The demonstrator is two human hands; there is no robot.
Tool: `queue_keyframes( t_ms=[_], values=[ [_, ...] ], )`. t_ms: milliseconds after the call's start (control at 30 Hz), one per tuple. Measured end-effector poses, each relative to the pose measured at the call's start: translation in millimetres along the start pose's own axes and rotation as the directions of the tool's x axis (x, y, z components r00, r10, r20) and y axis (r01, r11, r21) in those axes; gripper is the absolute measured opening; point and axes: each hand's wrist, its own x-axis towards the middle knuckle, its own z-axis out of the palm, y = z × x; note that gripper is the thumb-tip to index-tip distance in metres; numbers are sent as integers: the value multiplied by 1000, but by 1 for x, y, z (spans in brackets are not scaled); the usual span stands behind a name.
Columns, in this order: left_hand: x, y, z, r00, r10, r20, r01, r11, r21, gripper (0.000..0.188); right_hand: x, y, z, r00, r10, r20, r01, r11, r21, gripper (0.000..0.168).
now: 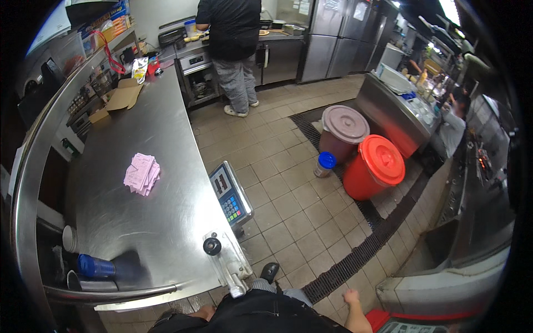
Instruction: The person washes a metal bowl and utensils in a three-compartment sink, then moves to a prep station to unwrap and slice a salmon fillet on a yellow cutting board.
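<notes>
My right hand hangs low at my right side above the tiled floor, its fingers curled; whether it holds anything is not clear. At my left hip, my left hand shows only in part beside my black clothing, below the steel table. A table-mounted can opener with a black knob is fixed at the table's near corner. Just beyond it, a digital scale stands at the table's side. A pile of pink paper slips bearing writing lies on the table.
A red lidded bin and a brownish lidded bin stand on the floor, with a blue-lidded container beside them. A floor drain grate crosses at right. One person stands at the back counter; another is at right.
</notes>
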Motion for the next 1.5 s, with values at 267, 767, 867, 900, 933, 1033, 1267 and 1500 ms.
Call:
queue_keyframes(
  t_ms=[267, 767, 867, 900, 933, 1033, 1267, 1500],
  values=[
    [6, 76, -7, 994, 28, 102, -45, 985, 167, 35, 68, 34, -33, 988, 120, 97, -153, 829, 537, 25],
    [-24, 362, -26, 940, -153, -306, -134, 658, -741, 19, 425, 182, -313, 870, 120, -479, 291, 659, 693, 12],
    [45, 303, 59, 898, -396, -191, 32, 492, -870, 19, 409, 51, -376, 939, -123, -320, 333, 544, 770, 12],
    [59, 318, 54, 918, -368, -145, 87, 547, -833, 19, 419, 49, -378, 925, -167, -342, 374, 568, 733, 11],
    [50, 320, 59, 919, -380, -103, 148, 576, -804, 19, 387, 1, -389, 935, -268, -233, 342, 500, 796, 10],
    [80, 349, 17, 952, -302, -48, 182, 687, -704, 20, 408, -20, -349, 884, -450, -124, 387, 560, 732, 17],
    [170, 385, -148, 978, -194, -74, 120, 818, -562, 23, 447, 37, -331, 556, -795, 242, 814, 461, -354, 28],
    [260, 426, -396, 929, -63, -365, -88, 920, -382, 26, 484, 61, -424, 989, 132, -71, -5, 501, 865, 21]
  ],
)
